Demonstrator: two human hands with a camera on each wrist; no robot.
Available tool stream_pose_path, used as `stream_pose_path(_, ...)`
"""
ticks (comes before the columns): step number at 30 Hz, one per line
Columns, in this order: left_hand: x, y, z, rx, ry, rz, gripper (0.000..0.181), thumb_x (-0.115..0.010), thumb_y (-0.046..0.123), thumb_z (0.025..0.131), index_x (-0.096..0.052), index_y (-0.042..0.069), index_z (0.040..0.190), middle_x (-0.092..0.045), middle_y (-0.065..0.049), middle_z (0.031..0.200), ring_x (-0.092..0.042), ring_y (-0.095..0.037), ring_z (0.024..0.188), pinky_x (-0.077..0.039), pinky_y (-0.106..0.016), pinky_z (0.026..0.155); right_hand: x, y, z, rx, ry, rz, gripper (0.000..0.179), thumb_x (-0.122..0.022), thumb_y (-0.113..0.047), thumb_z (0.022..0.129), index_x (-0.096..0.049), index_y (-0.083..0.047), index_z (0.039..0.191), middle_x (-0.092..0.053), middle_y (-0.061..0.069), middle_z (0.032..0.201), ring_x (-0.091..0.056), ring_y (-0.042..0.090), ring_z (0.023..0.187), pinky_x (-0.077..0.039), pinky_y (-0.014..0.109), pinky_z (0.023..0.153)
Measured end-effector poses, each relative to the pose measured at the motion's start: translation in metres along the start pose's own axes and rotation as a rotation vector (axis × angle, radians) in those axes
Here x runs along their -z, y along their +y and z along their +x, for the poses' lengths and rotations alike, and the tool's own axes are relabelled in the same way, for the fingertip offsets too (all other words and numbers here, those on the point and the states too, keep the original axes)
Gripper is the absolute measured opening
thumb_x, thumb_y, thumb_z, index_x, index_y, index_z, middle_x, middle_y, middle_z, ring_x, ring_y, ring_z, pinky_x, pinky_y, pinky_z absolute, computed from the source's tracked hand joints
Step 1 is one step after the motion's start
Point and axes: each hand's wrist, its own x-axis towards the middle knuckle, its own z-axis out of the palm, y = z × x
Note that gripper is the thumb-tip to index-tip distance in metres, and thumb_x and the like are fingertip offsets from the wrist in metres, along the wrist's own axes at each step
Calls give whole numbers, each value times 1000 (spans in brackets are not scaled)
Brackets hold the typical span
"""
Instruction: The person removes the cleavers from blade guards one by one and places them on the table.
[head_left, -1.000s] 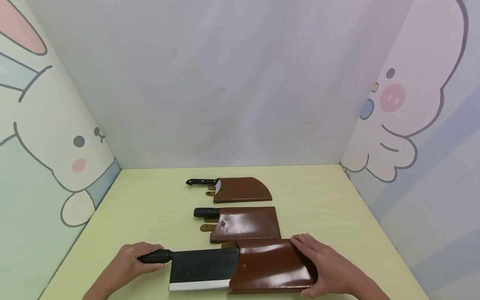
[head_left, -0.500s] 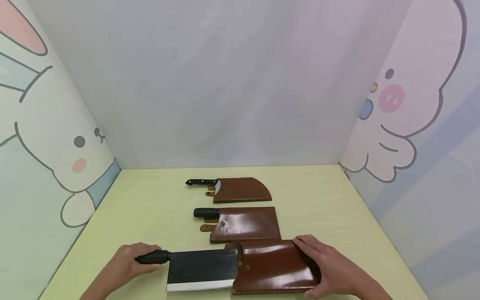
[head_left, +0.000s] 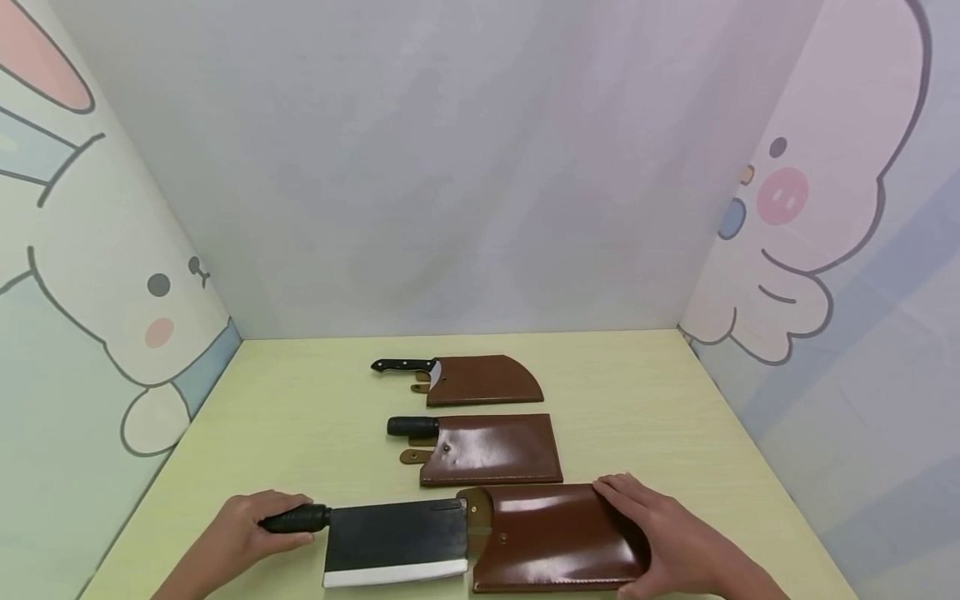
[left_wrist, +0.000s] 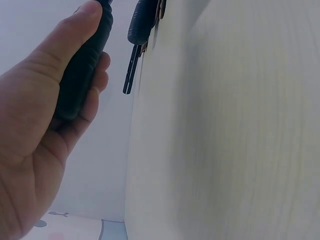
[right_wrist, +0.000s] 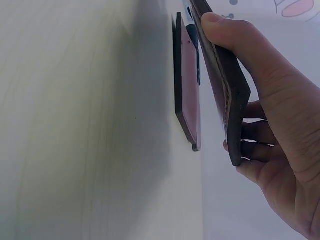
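Observation:
My left hand grips the black handle of a cleaver, thumb on one side and fingers curled on the other. The cleaver has a dark rectangular blade with a bright lower edge. Its front end lies right at the mouth of a glossy brown leather knife sheath, overlapping the tan strap there. At the sheath's far right end my right hand holds it between thumb and fingers. In the right wrist view the stitched sheath edge is held up off the tabletop, and the left wrist view shows the handle raised too.
Behind lies a second cleaver in a brown sheath, its black handle pointing left. Farther back is a curved brown sheath with a riveted black knife handle. The pale yellow table meets walls with cartoon animals.
The cleaver has slid left and the sheath right, so the blade's front end, earlier inside the sheath, now shows. Both hands moved slightly apart; the two rear knives stayed put.

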Motion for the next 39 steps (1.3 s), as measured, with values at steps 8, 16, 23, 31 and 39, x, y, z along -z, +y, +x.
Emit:
stream_pose_path(8,3,-3,-3,49,-27,-36,33,-90,34,77,-77,17,102,-74,7,95,-59,5,79,-50,-23,60,0,4,-4,4,20,21,113,-80,-78,66,-43,-20,155,-50,-2,147,-60,22,118,-56,32,81)
stream_pose_path(16,6,-8,-10,63,-47,-68,31,-89,31,78,-77,15,102,-73,10,94,-57,6,77,-48,-22,58,-2,10,-13,9,72,23,115,-83,-76,64,-42,-23,156,-48,-5,147,-59,13,116,-55,28,79)
stream_pose_path(23,7,-18,-19,77,-60,-87,32,-89,27,79,-77,15,106,-74,9,96,-59,6,80,-49,-21,60,-1,12,-25,-73,64,-42,120,-77,-84,59,-38,-28,158,-50,0,151,-57,21,127,-55,37,83)
stream_pose_path(31,9,-24,-25,68,-36,-90,33,-90,24,77,-77,14,106,-74,9,96,-60,6,80,-48,-18,60,5,16,-34,-103,50,-53,122,-77,-85,58,-37,-30,158,-51,4,151,-58,28,128,-55,39,83)
stream_pose_path(39,11,-27,-31,45,-38,-75,33,-91,24,76,-77,14,105,-75,9,94,-59,7,78,-46,-16,60,5,23,-42,-149,-17,21,122,-82,-80,58,-39,-25,158,-51,12,151,-56,41,130,-55,37,83)
